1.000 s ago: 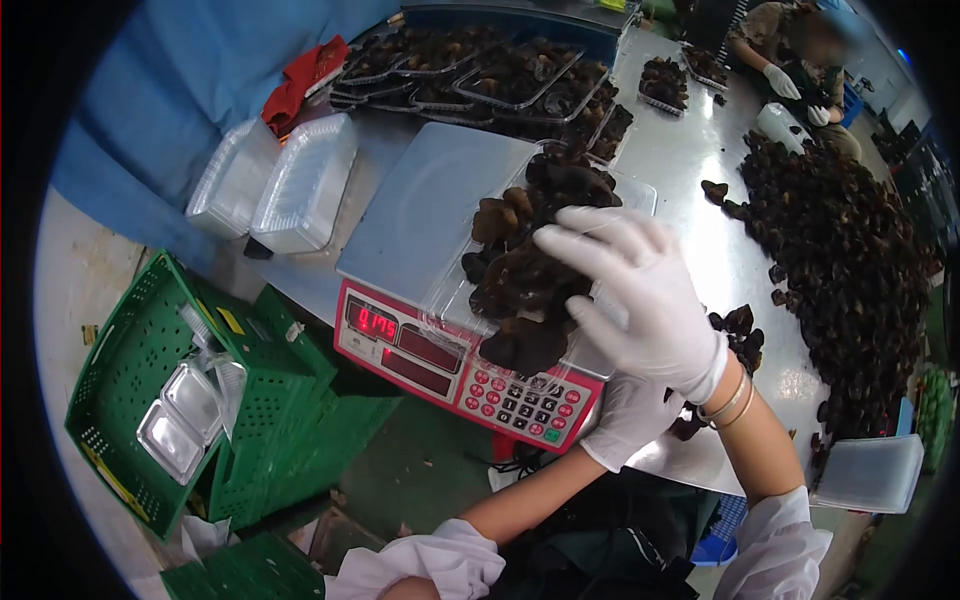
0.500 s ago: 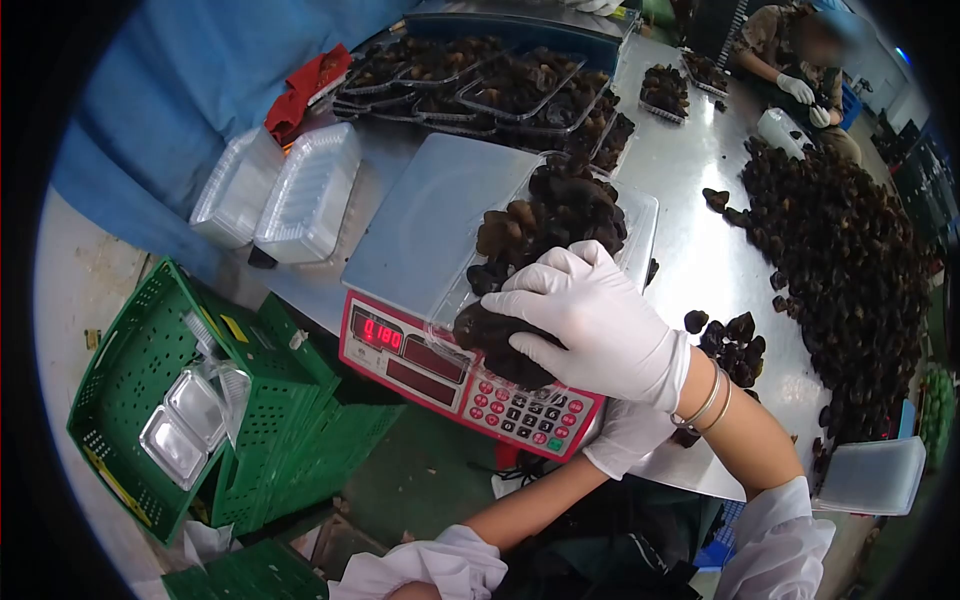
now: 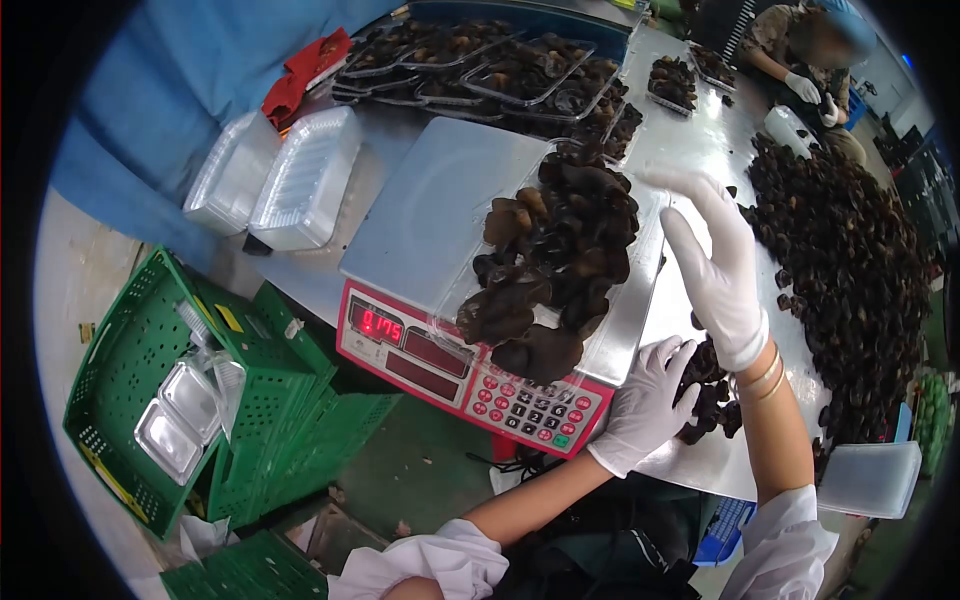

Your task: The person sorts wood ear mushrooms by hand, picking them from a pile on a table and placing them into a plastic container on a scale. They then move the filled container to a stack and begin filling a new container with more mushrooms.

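A clear plastic tray filled with dark wood ear mushrooms [image 3: 560,250] sits on the platform of a red-edged digital scale [image 3: 400,230], whose red display [image 3: 376,326] appears to read 0.175. Raised to the right of this tray is my right hand [image 3: 715,265], in a white glove, fingers extended and holding nothing. My left hand [image 3: 645,405], also gloved, is low beside the scale's right corner. Its fingers are apart and curve against a small heap of wood ear mushrooms [image 3: 712,395] on the metal table [image 3: 690,180].
Filled trays [image 3: 530,75] crowd the back. Stacks of clear empty trays [image 3: 305,180] stand left, above green crates [image 3: 150,400]. A large mushroom pile [image 3: 840,270] covers the right side, with a plastic container [image 3: 868,478] near it. A gloved co-worker [image 3: 800,70] sits at the far right.
My right hand has lifted off the tray and moved right, opening. My left hand has come up beside the small heap. The display went from 0.180 to 0.175.
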Demonstrator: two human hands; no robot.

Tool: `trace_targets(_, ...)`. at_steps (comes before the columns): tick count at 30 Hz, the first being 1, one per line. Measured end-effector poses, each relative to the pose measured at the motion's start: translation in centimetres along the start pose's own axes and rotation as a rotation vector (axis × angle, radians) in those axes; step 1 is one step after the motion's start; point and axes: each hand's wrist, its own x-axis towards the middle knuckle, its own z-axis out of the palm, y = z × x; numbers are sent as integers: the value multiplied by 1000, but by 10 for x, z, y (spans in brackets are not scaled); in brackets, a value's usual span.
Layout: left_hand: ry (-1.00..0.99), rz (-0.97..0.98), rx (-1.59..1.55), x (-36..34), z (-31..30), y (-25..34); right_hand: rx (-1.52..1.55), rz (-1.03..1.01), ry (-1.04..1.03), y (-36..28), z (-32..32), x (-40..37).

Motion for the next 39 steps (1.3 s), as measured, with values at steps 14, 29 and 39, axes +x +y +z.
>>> trace_targets(14,-53,-18,11,1,-4,2,58,160,-54,1,19,25)
trace_targets(29,-131,-65,13,-3,0,-1,242,-263,-329,-21,15,1)
trace_targets(39,-38,-1,16,1,-2,0,340,239,39,2,-22,-26)
